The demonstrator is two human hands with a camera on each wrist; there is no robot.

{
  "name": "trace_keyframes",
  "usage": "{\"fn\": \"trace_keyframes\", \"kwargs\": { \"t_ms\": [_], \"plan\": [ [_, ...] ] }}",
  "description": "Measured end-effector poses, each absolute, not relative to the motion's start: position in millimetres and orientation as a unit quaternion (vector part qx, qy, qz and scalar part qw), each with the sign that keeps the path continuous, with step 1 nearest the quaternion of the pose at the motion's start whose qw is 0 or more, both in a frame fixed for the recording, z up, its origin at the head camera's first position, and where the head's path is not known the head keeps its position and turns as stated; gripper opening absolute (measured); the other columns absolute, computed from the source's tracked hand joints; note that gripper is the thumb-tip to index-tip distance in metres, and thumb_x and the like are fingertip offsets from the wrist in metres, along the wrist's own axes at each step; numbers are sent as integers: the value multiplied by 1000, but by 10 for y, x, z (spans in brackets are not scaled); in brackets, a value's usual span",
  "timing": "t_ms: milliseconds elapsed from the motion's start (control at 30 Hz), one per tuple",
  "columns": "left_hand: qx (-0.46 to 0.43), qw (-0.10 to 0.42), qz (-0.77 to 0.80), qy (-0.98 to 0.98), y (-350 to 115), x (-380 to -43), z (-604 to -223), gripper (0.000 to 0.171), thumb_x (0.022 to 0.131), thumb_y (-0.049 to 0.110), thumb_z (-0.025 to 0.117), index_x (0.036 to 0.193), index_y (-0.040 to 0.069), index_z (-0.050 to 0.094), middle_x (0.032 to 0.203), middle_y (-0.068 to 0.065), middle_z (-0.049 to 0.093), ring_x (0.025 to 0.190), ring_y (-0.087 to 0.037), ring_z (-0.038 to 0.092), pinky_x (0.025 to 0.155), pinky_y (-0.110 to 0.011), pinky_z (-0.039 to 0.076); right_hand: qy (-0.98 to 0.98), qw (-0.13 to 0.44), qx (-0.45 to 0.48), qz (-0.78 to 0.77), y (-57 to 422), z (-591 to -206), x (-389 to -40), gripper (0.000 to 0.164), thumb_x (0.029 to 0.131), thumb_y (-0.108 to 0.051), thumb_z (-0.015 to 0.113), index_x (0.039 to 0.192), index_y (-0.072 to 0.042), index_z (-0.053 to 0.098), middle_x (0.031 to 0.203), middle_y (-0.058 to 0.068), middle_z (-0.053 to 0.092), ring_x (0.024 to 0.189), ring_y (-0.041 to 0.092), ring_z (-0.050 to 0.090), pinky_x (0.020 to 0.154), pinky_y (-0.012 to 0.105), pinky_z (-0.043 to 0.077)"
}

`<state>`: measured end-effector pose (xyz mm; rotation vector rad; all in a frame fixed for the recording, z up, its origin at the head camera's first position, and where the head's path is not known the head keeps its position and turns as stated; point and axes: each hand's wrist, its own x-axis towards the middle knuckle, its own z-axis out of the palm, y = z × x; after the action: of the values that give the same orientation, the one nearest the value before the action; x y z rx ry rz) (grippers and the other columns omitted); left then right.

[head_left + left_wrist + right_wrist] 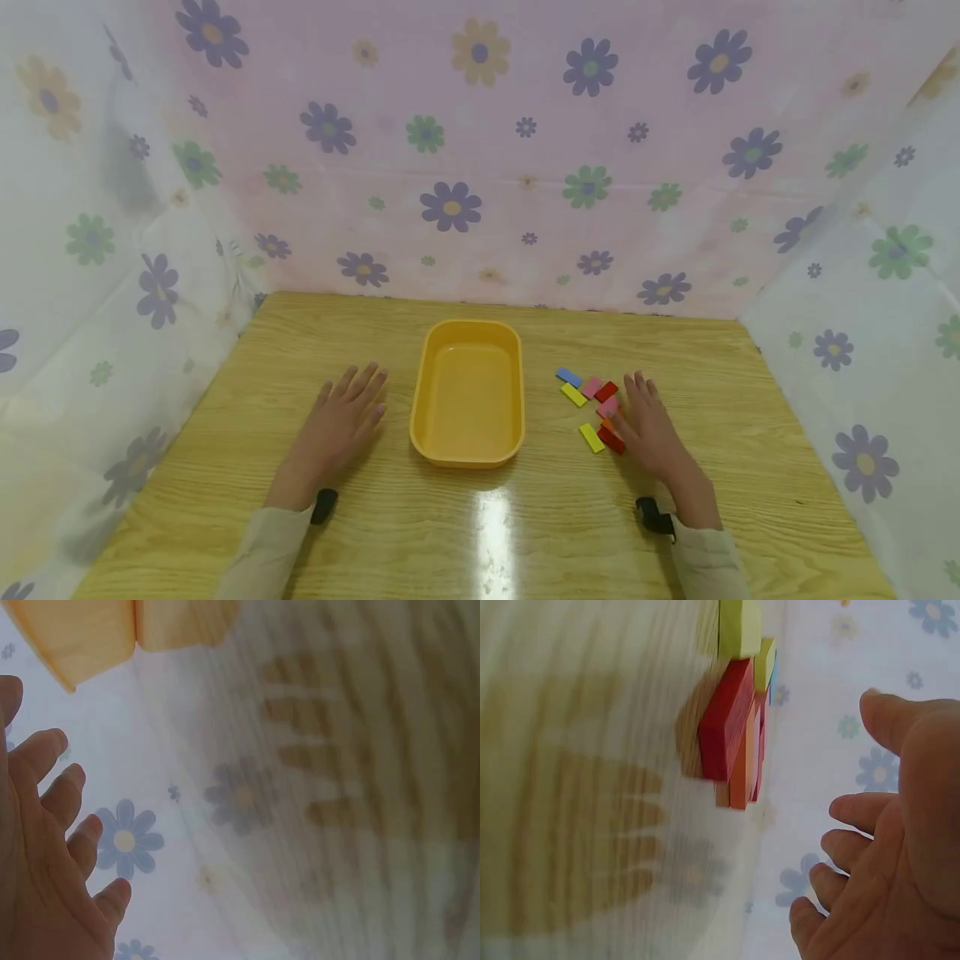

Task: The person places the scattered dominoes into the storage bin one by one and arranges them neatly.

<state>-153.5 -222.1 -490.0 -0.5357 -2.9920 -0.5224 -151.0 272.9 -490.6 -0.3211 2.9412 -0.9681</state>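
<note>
Several small coloured blocks lie loosely grouped right of centre, among them a blue block [569, 377], a yellow block [591, 437] and a dark red block [612, 440]. My right hand [654, 433] is held above the table at their right side, fingers spread, nothing in it; its thumb overlaps the orange block in the head view. In the right wrist view the red block [726, 724] leans close by an orange block [739, 776]. Left of the yellow tray [415, 417], my left hand [341, 429] hovers with its fingers straight and holds nothing.
The tray stands upright mid-table with nothing in it. A wood-grain table [420, 533] lies under everything. Flowered cloth [510, 158] closes off the back and both sides. Black straps with small devices sit at both wrists.
</note>
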Motion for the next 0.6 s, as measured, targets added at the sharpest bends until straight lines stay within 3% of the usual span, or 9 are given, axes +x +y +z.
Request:
{"fn": "trace_keyframes", "kwargs": {
  "t_ms": [333,600],
  "plan": [
    [-204,32,-180,-962,-2044,-1462,-4884,58,110,38,42,161,13,31,168,-8,26,154,-41,21,121,-68,14,917,42,-123,-376,2624,-4878,-1314,69,107,-22,53,158,9,19,167,30,6,152,54,2,116,75,10],
    [-231,17,-218,-948,-1917,-1391,-4843,59,110,37,42,162,13,28,168,-8,23,155,-39,18,121,-67,13,916,16,-115,-383,2591,-4885,-1104,64,107,-25,55,156,7,30,164,31,21,148,55,20,112,76,23]
  ]
}}
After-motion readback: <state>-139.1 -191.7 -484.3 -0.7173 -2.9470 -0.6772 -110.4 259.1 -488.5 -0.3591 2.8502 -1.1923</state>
